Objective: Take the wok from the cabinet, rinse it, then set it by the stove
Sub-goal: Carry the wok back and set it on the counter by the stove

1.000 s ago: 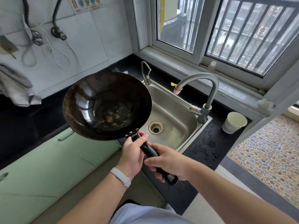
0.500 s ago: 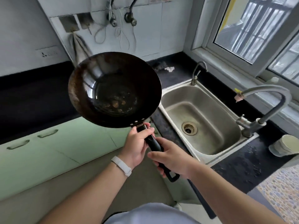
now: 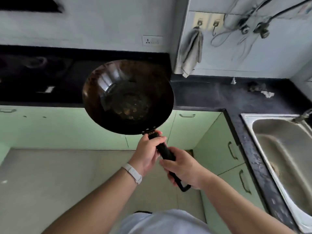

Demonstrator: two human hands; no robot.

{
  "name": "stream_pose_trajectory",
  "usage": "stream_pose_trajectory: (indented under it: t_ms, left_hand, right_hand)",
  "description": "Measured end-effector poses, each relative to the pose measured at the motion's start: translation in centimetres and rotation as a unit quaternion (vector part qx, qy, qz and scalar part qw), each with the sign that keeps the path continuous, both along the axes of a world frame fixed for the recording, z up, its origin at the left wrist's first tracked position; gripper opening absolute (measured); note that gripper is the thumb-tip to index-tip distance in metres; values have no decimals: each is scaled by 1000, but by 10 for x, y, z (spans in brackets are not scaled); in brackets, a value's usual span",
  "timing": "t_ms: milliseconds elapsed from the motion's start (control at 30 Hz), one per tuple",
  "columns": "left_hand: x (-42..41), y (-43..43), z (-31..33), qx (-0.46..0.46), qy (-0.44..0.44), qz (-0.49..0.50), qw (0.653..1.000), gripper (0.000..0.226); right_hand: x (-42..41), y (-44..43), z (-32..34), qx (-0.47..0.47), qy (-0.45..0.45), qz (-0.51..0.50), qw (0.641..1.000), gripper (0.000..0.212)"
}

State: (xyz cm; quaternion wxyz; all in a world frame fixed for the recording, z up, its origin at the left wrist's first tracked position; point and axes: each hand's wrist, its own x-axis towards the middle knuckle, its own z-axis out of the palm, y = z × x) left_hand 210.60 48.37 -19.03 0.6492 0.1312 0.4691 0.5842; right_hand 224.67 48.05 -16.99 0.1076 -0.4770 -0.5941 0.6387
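Observation:
A dark round wok (image 3: 125,97) with brownish spots in its bottom hangs in the air, over the edge of the black countertop (image 3: 211,97) and the green cabinet fronts. My left hand (image 3: 148,151) grips its black handle close to the bowl. My right hand (image 3: 184,168) grips the handle lower down, near its looped end. The black stove top (image 3: 33,73) lies on the counter to the wok's left. The steel sink (image 3: 283,154) is at the far right.
Green cabinet doors (image 3: 217,142) with handles run under the counter and turn a corner below the sink. A grey cloth (image 3: 191,51) hangs on a wall hook. Crumpled scraps (image 3: 267,94) lie on the counter near the corner. Pale floor stretches at lower left.
The wok has swung left, away from the sink and toward the stove side. My view turned left with it; the tap and window left the frame. Both hands keep their grip.

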Motion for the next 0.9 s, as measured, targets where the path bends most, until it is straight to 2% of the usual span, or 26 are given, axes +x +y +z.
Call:
stream_pose_trajectory:
  t_ms: [467,567,700,900]
  left_hand:
    - [-163,-25,4,7,39,195,980,17]
    - [-188,-16,3,-8,42,236,971,17]
    - [-216,5,1,-27,48,284,957,17]
    - [-256,49,8,-48,43,356,932,15]
  right_hand:
    - [-170,36,8,28,-9,215,976,24]
    - [-199,54,4,14,1,250,968,22]
    - [-235,86,-2,-2,10,294,956,9]
    - [-288,148,6,-15,15,370,929,10]
